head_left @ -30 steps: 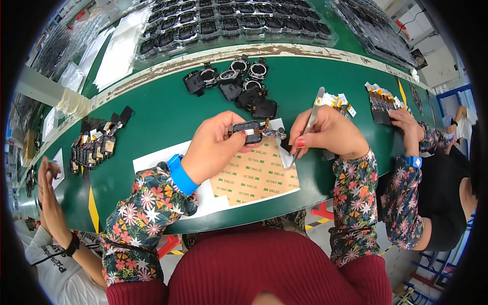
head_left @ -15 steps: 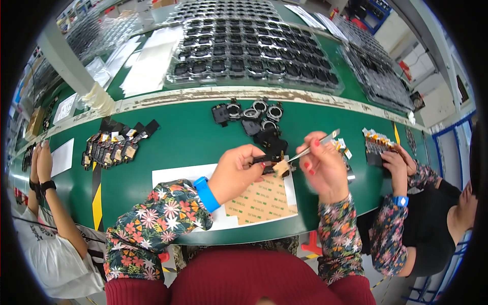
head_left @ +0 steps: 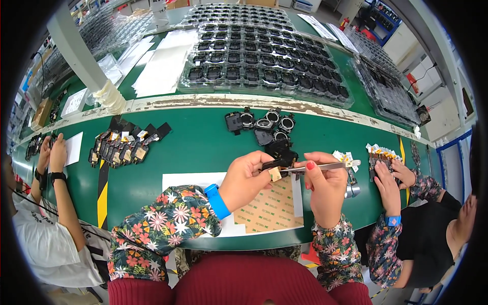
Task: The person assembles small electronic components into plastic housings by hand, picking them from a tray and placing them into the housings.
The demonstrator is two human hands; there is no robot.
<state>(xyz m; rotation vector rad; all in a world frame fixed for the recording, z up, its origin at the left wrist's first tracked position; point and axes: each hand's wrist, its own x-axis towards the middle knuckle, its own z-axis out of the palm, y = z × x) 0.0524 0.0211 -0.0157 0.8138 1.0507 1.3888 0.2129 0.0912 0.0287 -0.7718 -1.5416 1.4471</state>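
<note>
My left hand (head_left: 246,180) is closed on a small black device part (head_left: 272,164), held over the front of the green table. A small tan adhesive piece (head_left: 275,174) shows at that part, by my fingertips. In my right hand (head_left: 325,190) I grip metal tweezers (head_left: 325,166), their tips pointing left at the tan piece; whether they pinch it I cannot tell. Beneath my hands lies a tan backing sheet with green print (head_left: 272,211) on white paper (head_left: 188,180). Just beyond stand several black parts with round silver rings (head_left: 264,123), heaped together.
Left of me is a cluster of black parts with tan patches (head_left: 119,150). Clear trays of black housings (head_left: 264,61) fill the shelf behind a worn white ledge (head_left: 203,101). White-tabbed pieces (head_left: 345,157) lie to the right. Co-workers' hands (head_left: 389,183) work at both sides.
My right hand has lowered and turned, bringing the tweezers nearly level. The black part in my left hand is tilted differently. The whole view has shifted slightly.
</note>
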